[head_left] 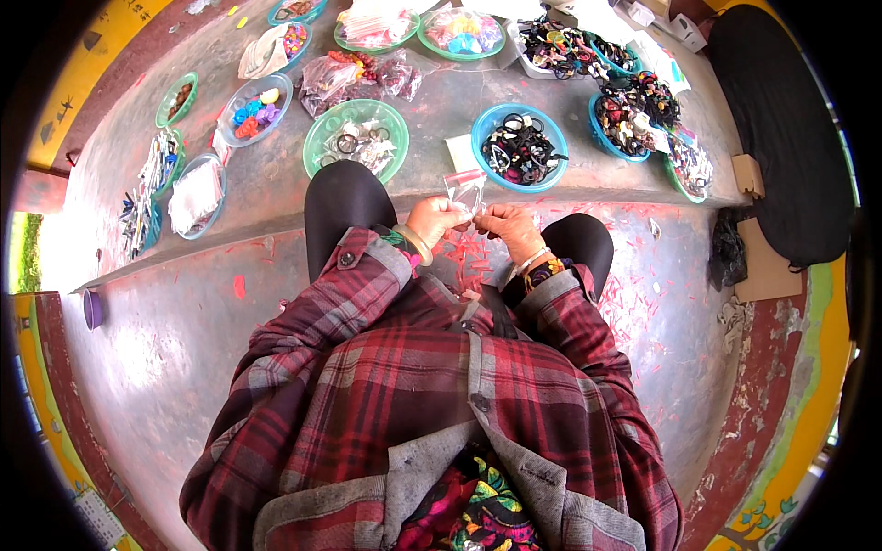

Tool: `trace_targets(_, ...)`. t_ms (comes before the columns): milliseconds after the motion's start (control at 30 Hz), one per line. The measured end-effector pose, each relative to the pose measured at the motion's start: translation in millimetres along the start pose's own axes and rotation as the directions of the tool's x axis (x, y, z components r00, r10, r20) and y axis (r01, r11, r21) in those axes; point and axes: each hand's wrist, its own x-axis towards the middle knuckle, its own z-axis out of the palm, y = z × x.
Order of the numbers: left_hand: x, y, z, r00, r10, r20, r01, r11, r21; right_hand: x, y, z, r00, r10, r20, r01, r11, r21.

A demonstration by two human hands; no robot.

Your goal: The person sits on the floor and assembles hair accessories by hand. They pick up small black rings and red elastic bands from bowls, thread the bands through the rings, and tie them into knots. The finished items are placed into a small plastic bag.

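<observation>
Between my knees, my left hand (436, 220) pinches a small clear zip bag (466, 190) with a red strip along its top. My right hand (514, 230) is closed at the bag's lower right edge, fingertips nearly meeting those of my left. What lies inside the bag is too small to make out. Just beyond my hands, to the right, stands a blue basket (479, 145) of mostly black hair ties (521, 151). To the left, a green basket (310, 147) holds small clear packets and a few dark rings.
Farther back are more baskets, including a blue one (593, 129) of hair ties and a pale one (230, 118) of coloured pieces. Bagged dark red items (344, 83) lie between them. Red scraps (473, 262) litter the lower floor below the step edge. A black cushion-like shape (781, 138) is at right.
</observation>
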Motion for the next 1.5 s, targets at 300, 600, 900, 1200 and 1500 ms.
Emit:
trace_targets(300,-2,3,3,0.999,0.037,-0.009,-0.037,0.999,0.007,0,1,0,0.997,-0.007,0.072,-0.003,0.991,0.136)
trace_targets(600,-5,6,4,0.999,0.015,0.039,-0.015,1.000,-0.016,0,-1,2,0.994,-0.049,0.099,0.023,0.967,0.254)
trace_targets(900,-3,6,4,0.999,-0.033,0.012,0.033,0.997,-0.063,3,7,-2,0.988,-0.046,0.149,0.002,0.959,0.282)
trace_targets(1200,-4,7,2,0.999,-0.044,0.003,0.044,0.997,-0.057,6,12,-3,0.987,-0.007,0.160,-0.023,0.982,0.188)
trace_targets(1500,1,0,0,0.999,-0.018,-0.048,0.016,0.999,-0.032,1,-3,5,0.986,0.013,0.168,-0.037,0.989,0.141)
